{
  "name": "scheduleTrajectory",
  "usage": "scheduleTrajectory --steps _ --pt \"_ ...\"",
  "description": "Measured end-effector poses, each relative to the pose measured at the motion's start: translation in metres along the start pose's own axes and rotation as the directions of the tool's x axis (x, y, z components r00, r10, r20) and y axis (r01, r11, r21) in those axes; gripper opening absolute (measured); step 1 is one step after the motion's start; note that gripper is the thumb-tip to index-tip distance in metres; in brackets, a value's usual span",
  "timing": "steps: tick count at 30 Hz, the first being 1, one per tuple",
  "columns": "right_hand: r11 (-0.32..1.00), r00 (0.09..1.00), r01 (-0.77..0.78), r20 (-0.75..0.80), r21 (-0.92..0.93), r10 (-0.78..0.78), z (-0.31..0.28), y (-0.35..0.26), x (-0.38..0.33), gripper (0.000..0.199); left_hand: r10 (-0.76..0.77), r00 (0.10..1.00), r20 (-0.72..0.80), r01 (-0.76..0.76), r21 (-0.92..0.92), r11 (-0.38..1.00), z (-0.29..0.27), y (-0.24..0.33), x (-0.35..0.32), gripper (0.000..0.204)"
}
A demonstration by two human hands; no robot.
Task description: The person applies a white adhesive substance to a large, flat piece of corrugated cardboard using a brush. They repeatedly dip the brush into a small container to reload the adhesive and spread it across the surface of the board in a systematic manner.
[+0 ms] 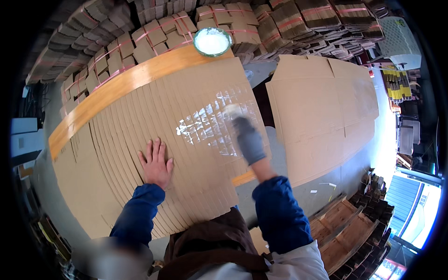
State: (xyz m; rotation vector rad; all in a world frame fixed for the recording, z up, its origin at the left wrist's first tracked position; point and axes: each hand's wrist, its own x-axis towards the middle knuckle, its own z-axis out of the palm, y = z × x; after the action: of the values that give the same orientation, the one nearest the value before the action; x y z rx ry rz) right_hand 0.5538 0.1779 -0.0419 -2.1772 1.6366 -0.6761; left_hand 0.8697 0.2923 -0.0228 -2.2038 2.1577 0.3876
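Many brown cardboard flaps (140, 140) lie fanned out in overlapping rows on a wooden table (116, 86). My left hand (156, 163), bare and with fingers spread, presses flat on the flaps near the middle. My right hand (247, 137) wears a grey glove and is closed on a brush (232, 112) whose pale head rests on the flaps. A shiny wet patch of glue (205, 123) covers the flap edges around the brush. A round bowl of white glue (212, 42) sits at the table's far edge.
A stack of large flat cardboard sheets (322, 107) lies to the right. Bundles of folded cardboard tied with pink straps (158, 32) are piled behind the table. Wooden pallets (350, 233) stand at the lower right, and a white basket (401, 42) at the upper right.
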Motion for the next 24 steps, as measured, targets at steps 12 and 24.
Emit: scheduleTrajectory --steps 12,24 --pt "0.983 0.986 -0.167 0.002 -0.082 0.168 -0.037 0.017 0.072 0.02 -0.026 0.999 0.034 0.026 -0.01 1.0 -0.003 -0.005 0.0 0.062" --pt "0.983 0.985 -0.165 0.027 -0.08 0.168 -0.043 0.031 0.098 0.016 -0.005 1.0 0.003 0.005 -0.016 1.0 -0.002 -0.004 0.0 0.063"
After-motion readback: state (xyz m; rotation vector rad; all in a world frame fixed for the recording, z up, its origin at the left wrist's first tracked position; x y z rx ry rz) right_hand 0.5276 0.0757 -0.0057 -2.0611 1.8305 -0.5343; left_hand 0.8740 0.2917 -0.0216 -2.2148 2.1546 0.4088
